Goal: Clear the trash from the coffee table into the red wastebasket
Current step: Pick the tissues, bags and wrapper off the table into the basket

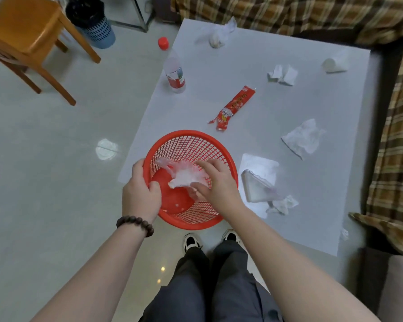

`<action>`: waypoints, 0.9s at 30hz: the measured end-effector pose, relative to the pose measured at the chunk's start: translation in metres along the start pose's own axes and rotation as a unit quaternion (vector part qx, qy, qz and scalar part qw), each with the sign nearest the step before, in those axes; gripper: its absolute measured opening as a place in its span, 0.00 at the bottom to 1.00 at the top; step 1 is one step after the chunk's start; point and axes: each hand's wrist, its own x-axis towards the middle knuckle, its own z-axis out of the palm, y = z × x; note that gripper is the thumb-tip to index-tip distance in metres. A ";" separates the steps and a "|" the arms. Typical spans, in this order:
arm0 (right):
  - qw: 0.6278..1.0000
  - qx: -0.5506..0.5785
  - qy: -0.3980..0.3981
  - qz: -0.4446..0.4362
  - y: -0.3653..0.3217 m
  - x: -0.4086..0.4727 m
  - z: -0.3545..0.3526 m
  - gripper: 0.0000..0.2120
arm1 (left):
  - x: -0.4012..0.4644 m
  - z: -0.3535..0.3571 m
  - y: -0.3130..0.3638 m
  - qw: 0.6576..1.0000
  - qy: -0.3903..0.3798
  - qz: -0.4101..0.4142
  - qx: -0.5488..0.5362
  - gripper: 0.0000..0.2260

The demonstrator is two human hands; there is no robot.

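Observation:
My left hand [141, 189] grips the near-left rim of the red mesh wastebasket [189, 145], held at the table's near-left corner. My right hand [215, 182] reaches over the basket's mouth, its fingers on a crumpled clear plastic bag [182, 174] that hangs inside the basket. On the white coffee table [312, 224] lie a red snack wrapper [234, 108], a plastic bottle with a red label [175, 73], crumpled tissues [301, 138] [282, 75], a tipped white paper cup [334, 63], a clear bag with scraps [219, 34] and a clear triangular package [257, 188] on a napkin.
A wooden chair [26, 31] stands at the far left, with a blue bin lined in black [91, 19] beside it. A red cap [163, 43] and a white scrap [106, 148] lie on the floor. A plaid-covered sofa [393, 159] borders the table's far and right sides.

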 end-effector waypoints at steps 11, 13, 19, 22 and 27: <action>0.952 -0.181 -0.001 0.245 0.170 -0.031 -0.049 0.47 | 0.006 0.018 0.006 1.000 -0.010 0.008 0.025 0.21; 0.951 -0.187 -0.019 0.246 0.184 -0.027 -0.044 0.50 | 0.006 0.020 0.005 0.999 -0.012 0.012 0.031 0.21; 0.932 -0.265 -0.104 0.223 0.194 -0.019 -0.029 0.51 | 0.008 0.022 0.007 0.999 -0.024 0.007 0.042 0.21; 0.930 -0.270 -0.090 0.232 0.191 -0.016 -0.026 0.45 | 0.008 0.022 0.008 0.999 -0.024 0.003 0.043 0.21; 0.939 -0.244 -0.053 0.236 0.184 -0.015 -0.026 0.29 | 0.005 0.022 0.010 0.999 -0.023 -0.010 0.038 0.21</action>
